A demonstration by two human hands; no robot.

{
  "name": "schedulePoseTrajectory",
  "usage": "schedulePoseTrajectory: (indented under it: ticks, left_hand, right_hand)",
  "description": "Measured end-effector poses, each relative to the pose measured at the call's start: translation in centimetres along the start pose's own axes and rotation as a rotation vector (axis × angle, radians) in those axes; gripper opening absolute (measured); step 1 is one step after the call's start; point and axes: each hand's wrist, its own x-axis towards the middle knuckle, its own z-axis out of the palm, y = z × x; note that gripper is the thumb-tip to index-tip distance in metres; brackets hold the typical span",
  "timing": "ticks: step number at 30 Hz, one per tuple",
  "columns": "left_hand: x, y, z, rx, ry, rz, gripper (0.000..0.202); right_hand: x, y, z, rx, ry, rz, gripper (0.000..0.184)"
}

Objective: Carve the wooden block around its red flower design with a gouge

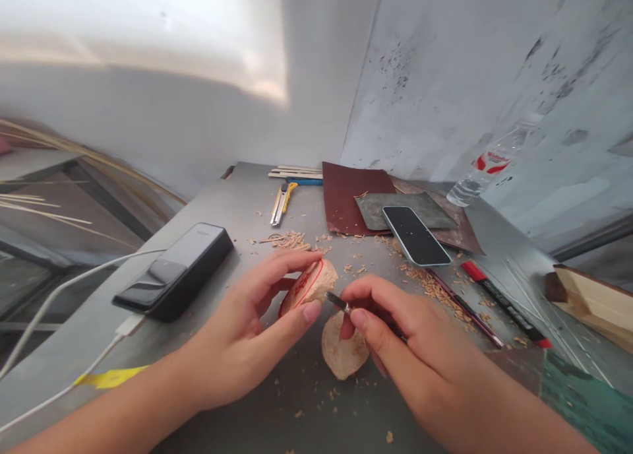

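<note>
Left hand clamped tight round a red-marked wood block, right hand pinching a small carving knife right at its edge, pale shavings scattered just beyond the left fingers

Grey metal-topped bench, wood shavings scattered across middle. Flat sticks lay along far edge, yellow utility knife just nearer, maroon sandpaper beside them toward far right corner. Black power bank, white cable near left edge. Red-capped marker near right edge.
</note>
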Motion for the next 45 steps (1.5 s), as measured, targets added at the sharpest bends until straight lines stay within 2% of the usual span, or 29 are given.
schedulePoseTrajectory:
  ticks: [3, 10, 17, 25, 28, 32, 36, 40, 43, 45]
  left_hand:
    - [0.0, 0.0, 0.0, -0.028, -0.012, -0.004, 0.041]
    - [0.2, 0.3, 0.0, -0.059, 0.053, -0.025, 0.042]
    - [0.0, 0.4, 0.0, -0.116, 0.022, -0.149, 0.046]
    - [0.4, 1.1, 0.2, -0.009, -0.072, -0.078, 0.043]
    - [0.4, 1.2, 0.4, 0.088, -0.035, -0.099, 0.049]
    - [0.4, 0.9, 0.3, 0.195, 0.025, -0.031, 0.054]
    - [0.1, 0.6, 0.4, 0.15, 0.02, -0.084, 0.057]
    - [0.1, 0.5, 0.4, 0.164, 0.008, -0.057, 0.056]
    - [0.3, 0.2, 0.1, 0.227, 0.041, -0.017, 0.061]
    - [0.5, 0.0, -0.1, 0.273, 0.059, 0.05, 0.066]
  right_hand:
    - [-0.2, 0.0, 0.0, 0.05, -0.008, -0.004, 0.02]
    - [-0.2, -0.1, -0.1, 0.027, 0.014, -0.013, 0.018]
    - [-0.1, -0.1, 0.0, 0.01, 0.009, -0.016, 0.018]
    - [-0.2, -0.1, 0.2, -0.008, 0.017, -0.041, 0.016]
    - [-0.1, 0.0, 0.2, -0.045, 0.055, -0.06, 0.017]
    - [0.1, 0.1, 0.1, -0.09, 0.104, -0.058, 0.017]
    - [0.0, 0.1, 0.1, -0.07, 0.037, -0.054, 0.016]
    - [-0.2, -0.1, 0.0, -0.088, -0.016, -0.077, 0.016]
    - [0.0, -0.2, -0.3, -0.119, 0.03, -0.075, 0.016]
    - [0.2, -0.1, -0.6, -0.152, 0.106, -0.078, 0.016]
